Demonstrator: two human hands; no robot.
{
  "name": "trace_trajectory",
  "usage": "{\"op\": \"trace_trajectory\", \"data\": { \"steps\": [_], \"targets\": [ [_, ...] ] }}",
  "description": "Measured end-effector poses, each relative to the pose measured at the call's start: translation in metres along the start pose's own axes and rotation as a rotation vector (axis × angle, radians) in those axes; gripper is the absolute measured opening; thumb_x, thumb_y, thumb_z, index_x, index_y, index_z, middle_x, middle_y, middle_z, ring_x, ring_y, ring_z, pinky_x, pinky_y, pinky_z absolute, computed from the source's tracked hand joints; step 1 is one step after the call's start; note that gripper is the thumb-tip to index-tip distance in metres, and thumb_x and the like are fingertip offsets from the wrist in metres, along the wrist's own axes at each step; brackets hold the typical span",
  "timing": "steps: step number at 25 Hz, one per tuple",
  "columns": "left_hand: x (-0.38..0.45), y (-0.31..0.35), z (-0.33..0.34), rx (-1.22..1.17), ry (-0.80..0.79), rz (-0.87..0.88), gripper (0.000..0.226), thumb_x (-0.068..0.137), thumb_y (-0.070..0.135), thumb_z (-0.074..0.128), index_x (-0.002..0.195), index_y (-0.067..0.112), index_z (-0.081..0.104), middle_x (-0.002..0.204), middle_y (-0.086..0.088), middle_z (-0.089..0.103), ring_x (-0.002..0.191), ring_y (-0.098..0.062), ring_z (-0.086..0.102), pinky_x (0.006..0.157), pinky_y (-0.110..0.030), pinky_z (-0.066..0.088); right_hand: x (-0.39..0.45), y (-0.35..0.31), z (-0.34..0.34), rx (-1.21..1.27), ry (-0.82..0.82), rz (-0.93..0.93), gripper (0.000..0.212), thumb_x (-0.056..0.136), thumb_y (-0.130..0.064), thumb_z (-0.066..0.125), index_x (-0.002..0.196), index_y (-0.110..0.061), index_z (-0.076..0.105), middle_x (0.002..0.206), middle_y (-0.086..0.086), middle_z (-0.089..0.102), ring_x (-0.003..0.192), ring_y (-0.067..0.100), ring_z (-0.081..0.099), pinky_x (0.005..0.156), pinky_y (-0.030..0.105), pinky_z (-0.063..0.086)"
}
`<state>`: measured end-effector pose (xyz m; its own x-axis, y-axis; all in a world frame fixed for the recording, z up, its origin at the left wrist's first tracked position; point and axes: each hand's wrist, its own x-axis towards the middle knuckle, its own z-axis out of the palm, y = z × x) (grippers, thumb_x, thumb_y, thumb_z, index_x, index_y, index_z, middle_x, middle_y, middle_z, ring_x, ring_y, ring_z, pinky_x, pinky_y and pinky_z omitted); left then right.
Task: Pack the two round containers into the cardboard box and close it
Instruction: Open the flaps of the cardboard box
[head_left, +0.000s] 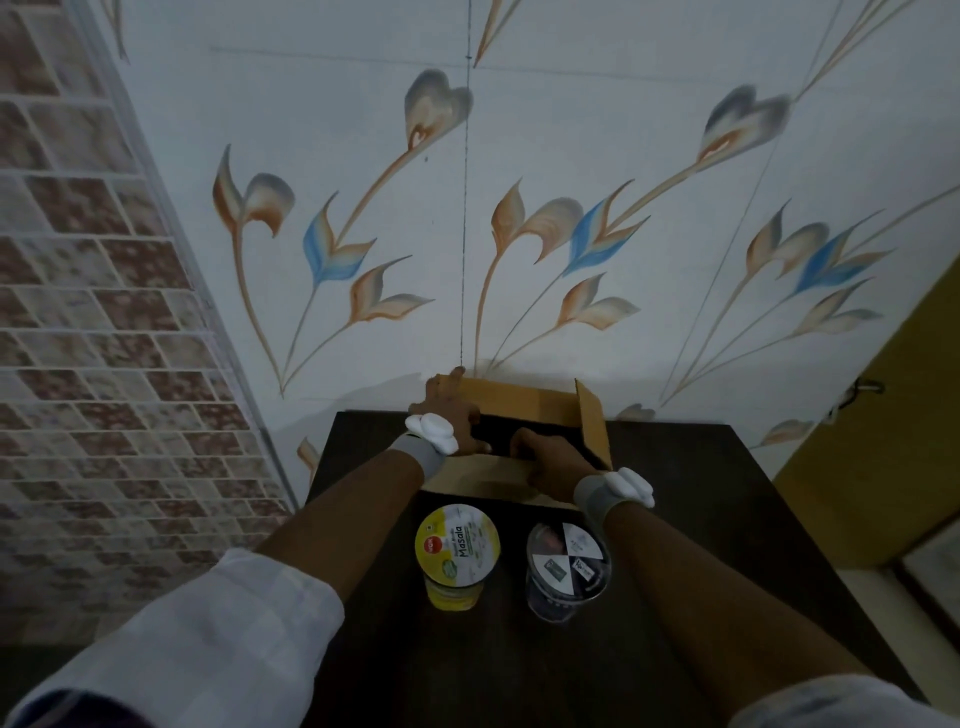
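Observation:
An open cardboard box (535, 402) stands at the far end of a dark table, its right flap upright. My left hand (449, 410) grips the box's left flap and wall. My right hand (545, 460) holds the near flap, fingers curled over its edge into the opening. In front of the box stand two round containers: a yellow cup (457, 553) with a "Masala" lid on the left, and a clear dark cup (568, 569) with a black-and-white lid on the right. Both stand upright, untouched, between my forearms.
The dark table (701, 519) is narrow and set against a white tiled wall with flower patterns. A brick-patterned wall runs on the left. A yellow door or cabinet (883, 441) stands at the right.

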<state>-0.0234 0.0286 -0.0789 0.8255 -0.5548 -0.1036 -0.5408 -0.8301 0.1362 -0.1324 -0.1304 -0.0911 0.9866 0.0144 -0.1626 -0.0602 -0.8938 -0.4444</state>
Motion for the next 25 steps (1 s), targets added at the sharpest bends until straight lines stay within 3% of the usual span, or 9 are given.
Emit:
{"op": "trace_trajectory", "data": {
  "steps": [4, 7, 9, 11, 14, 17, 21, 23, 25],
  "targets": [
    [-0.004, 0.007, 0.001, 0.047, 0.159, -0.050, 0.014, 0.073, 0.028, 0.068, 0.086, 0.022, 0.066, 0.159, 0.000, 0.011, 0.124, -0.037, 0.036, 0.070, -0.038, 0.040, 0.004, -0.003, 0.008, 0.057, 0.022, -0.024, 0.047, 0.076, 0.009, 0.056, 0.117, -0.013, 0.056, 0.127, 0.016, 0.058, 0.118, 0.035, 0.052, 0.099, 0.046, 0.046],
    [-0.002, 0.000, -0.001, -0.011, 0.238, -0.038, 0.032, 0.067, 0.030, 0.072, 0.097, 0.024, 0.064, 0.157, -0.003, 0.015, 0.118, -0.039, 0.042, 0.067, -0.038, 0.040, 0.005, -0.001, 0.011, 0.111, 0.028, 0.021, 0.049, 0.076, 0.009, 0.056, 0.117, -0.018, 0.058, 0.129, 0.013, 0.057, 0.121, 0.033, 0.050, 0.101, 0.044, 0.046],
    [0.002, -0.009, -0.002, -0.054, 0.208, 0.006, 0.057, 0.061, 0.036, 0.078, 0.113, 0.026, 0.058, 0.158, -0.007, 0.011, 0.130, -0.042, 0.032, 0.076, -0.047, 0.049, 0.005, 0.001, 0.010, 0.119, -0.019, 0.033, 0.045, 0.079, 0.004, 0.057, 0.117, -0.019, 0.057, 0.130, 0.013, 0.056, 0.120, 0.031, 0.051, 0.100, 0.042, 0.046],
    [0.003, -0.016, -0.003, -0.114, 0.158, 0.041, 0.077, 0.059, 0.038, 0.079, 0.128, 0.027, 0.048, 0.160, -0.009, -0.002, 0.142, -0.045, 0.010, 0.099, -0.062, 0.043, 0.003, 0.002, 0.007, 0.108, -0.039, 0.028, 0.035, 0.082, -0.009, 0.061, 0.115, -0.019, 0.059, 0.127, 0.013, 0.057, 0.119, 0.031, 0.051, 0.101, 0.041, 0.045],
    [0.000, -0.023, -0.007, -0.214, 0.180, 0.025, 0.078, 0.064, 0.026, 0.073, 0.135, 0.026, 0.042, 0.159, -0.010, -0.018, 0.144, -0.047, -0.008, 0.114, -0.066, 0.022, -0.002, 0.014, 0.006, 0.069, 0.164, 0.049, 0.034, 0.081, -0.048, 0.055, 0.099, -0.021, 0.068, 0.120, 0.010, 0.061, 0.120, 0.031, 0.046, 0.105, 0.049, 0.036],
    [-0.001, -0.031, -0.012, -0.357, 0.259, 0.046, 0.073, 0.067, 0.013, 0.070, 0.135, 0.021, 0.045, 0.159, -0.014, -0.019, 0.144, -0.047, -0.006, 0.115, -0.060, 0.019, -0.008, 0.034, 0.005, -0.012, 0.278, 0.190, 0.043, 0.076, -0.062, 0.054, 0.097, -0.028, 0.070, 0.145, 0.004, 0.041, 0.138, 0.033, 0.021, 0.112, 0.053, 0.014],
    [-0.001, -0.045, -0.017, -0.738, 0.390, -0.120, 0.063, 0.075, -0.001, 0.060, 0.135, 0.007, 0.045, 0.156, -0.011, 0.022, 0.136, -0.031, 0.033, 0.116, -0.042, 0.029, -0.007, 0.049, 0.003, -0.086, 0.130, 0.251, 0.054, 0.074, -0.062, 0.059, 0.114, -0.026, 0.065, 0.159, 0.002, 0.013, 0.146, 0.030, 0.000, 0.117, 0.056, 0.013],
    [-0.002, -0.054, -0.025, -1.010, 0.384, -0.200, 0.042, 0.077, 0.003, 0.055, 0.113, 0.021, 0.065, 0.130, -0.008, 0.056, 0.115, -0.028, 0.053, 0.095, -0.033, 0.046, -0.008, 0.052, 0.002, -0.091, 0.153, 0.247, 0.056, 0.074, -0.063, 0.060, 0.112, -0.022, 0.066, 0.158, 0.002, 0.015, 0.146, 0.031, 0.002, 0.116, 0.056, 0.018],
    [-0.003, -0.068, -0.032, -1.094, 0.343, -0.269, 0.033, 0.073, 0.000, 0.051, 0.092, 0.020, 0.069, 0.102, -0.011, 0.064, 0.099, -0.031, 0.057, 0.074, -0.027, 0.048, -0.007, 0.057, 0.002, -0.072, 0.168, 0.245, 0.055, 0.072, -0.063, 0.061, 0.106, -0.020, 0.069, 0.156, 0.003, 0.021, 0.145, 0.033, 0.006, 0.115, 0.054, 0.022]
  ]
}}
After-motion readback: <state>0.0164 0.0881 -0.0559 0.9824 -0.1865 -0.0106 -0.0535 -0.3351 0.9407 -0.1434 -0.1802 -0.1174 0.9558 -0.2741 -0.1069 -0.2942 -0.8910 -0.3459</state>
